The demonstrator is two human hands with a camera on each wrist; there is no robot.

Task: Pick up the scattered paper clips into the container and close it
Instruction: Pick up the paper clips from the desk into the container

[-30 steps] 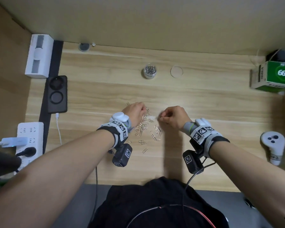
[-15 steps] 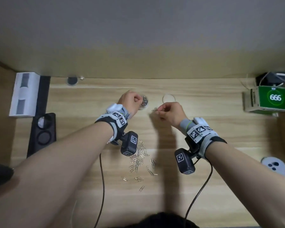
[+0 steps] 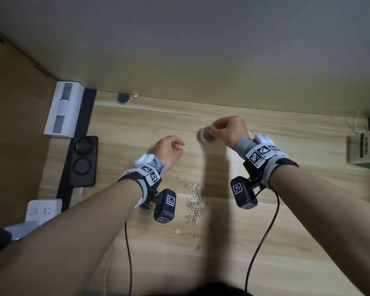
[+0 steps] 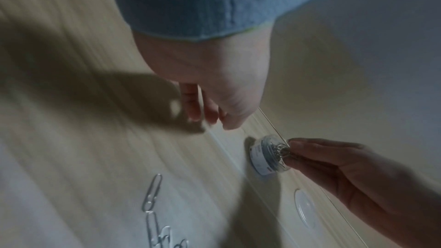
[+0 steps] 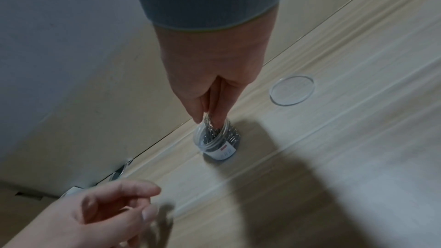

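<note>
A small clear round container (image 3: 206, 138) stands open near the back of the wooden desk (image 3: 286, 231), partly filled with clips. My right hand (image 3: 214, 129) hovers at its mouth and pinches a bunch of paper clips (image 5: 208, 122) that dip into the container (image 5: 218, 143). My left hand (image 3: 178, 145) floats to the left of the container, fingers loosely curled and empty; the right wrist view shows the left hand (image 5: 133, 208) empty too. Scattered paper clips (image 3: 194, 205) lie in a loose pile between my forearms. The clear round lid (image 5: 292, 90) lies flat to the right of the container.
A white box (image 3: 63, 110), a black device (image 3: 82, 161) and a white power strip (image 3: 43, 210) line the left side. A green box (image 3: 365, 148) stands at the far right. Two black cables (image 3: 127, 253) hang from my wrists over the desk's front.
My left hand has drawn back from the container to the left. My right hand has carried its clips over the container's mouth. The head view has shifted.
</note>
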